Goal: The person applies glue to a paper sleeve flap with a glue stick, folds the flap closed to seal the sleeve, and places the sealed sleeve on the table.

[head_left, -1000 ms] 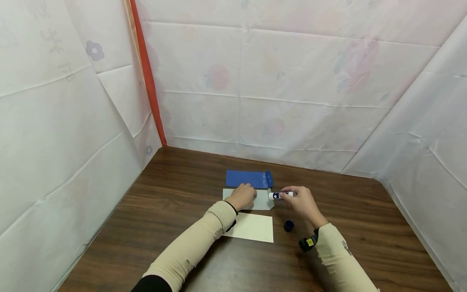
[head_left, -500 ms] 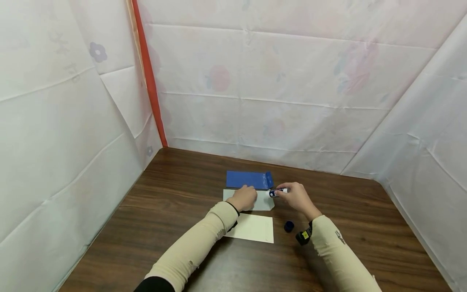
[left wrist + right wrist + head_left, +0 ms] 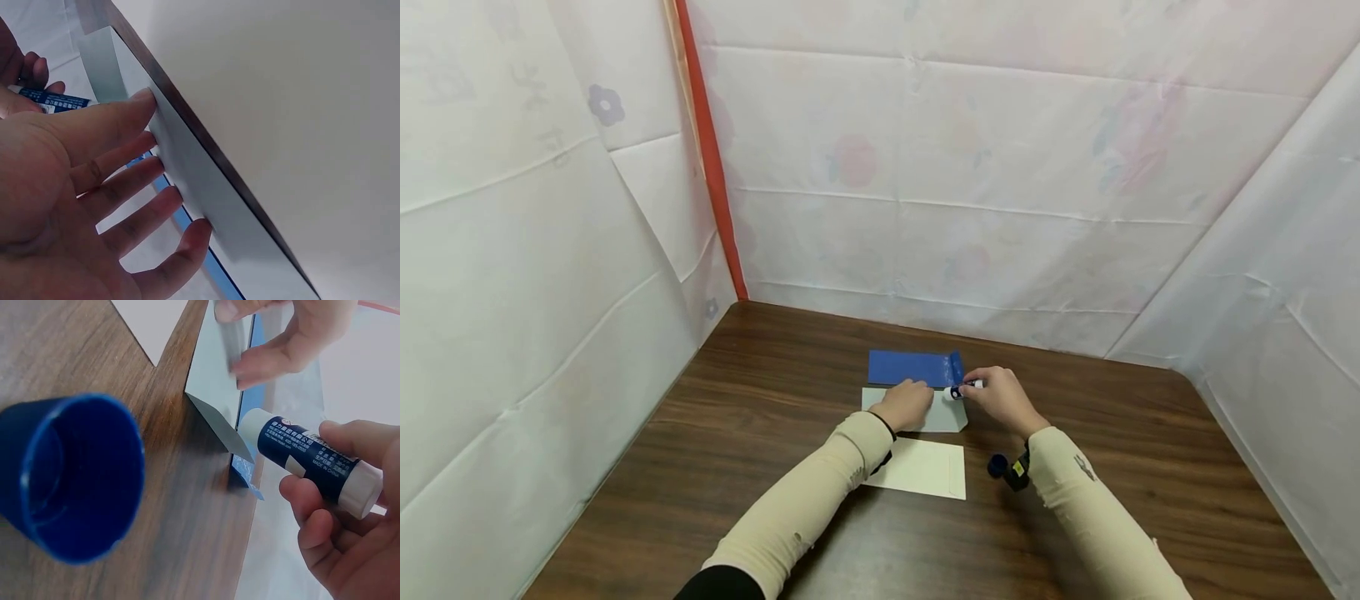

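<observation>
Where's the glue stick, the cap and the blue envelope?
Glue stick (image 3: 309, 456), right wrist view: its label.
Cap (image 3: 81, 478), right wrist view: its inner wall.
Blue envelope (image 3: 907, 367), head view: its flat body.

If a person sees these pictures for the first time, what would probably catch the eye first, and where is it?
Probably the vivid blue envelope, farthest back on the wooden table, and the orange-red strip rising behind the table's far left corner. Next comes the glue stick in the right hand, near the flap end of the pale green envelope under the left hand.
</observation>
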`<state>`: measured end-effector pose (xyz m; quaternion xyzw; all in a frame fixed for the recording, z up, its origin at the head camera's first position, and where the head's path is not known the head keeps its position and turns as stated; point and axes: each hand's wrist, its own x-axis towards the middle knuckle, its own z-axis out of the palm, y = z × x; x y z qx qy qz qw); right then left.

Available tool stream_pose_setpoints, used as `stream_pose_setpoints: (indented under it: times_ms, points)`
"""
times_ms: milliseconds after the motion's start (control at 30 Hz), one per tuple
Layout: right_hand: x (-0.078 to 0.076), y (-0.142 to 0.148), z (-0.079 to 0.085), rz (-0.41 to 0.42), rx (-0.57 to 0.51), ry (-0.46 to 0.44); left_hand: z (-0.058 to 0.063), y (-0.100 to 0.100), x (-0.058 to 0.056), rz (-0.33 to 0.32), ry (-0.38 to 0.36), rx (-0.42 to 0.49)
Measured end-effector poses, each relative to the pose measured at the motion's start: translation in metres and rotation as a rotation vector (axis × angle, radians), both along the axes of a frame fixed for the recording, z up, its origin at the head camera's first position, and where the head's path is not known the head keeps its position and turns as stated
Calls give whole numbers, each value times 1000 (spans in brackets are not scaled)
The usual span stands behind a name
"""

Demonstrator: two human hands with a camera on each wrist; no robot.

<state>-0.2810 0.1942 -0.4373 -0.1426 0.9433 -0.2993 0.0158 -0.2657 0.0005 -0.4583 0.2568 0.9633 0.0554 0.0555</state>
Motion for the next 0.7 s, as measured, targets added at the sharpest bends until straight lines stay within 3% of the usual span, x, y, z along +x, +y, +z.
stream_pose_setpoints:
  times_ms: [700]
  points:
    - [5,-11,-1,95,161,93,-3,0,4,2,-44,5]
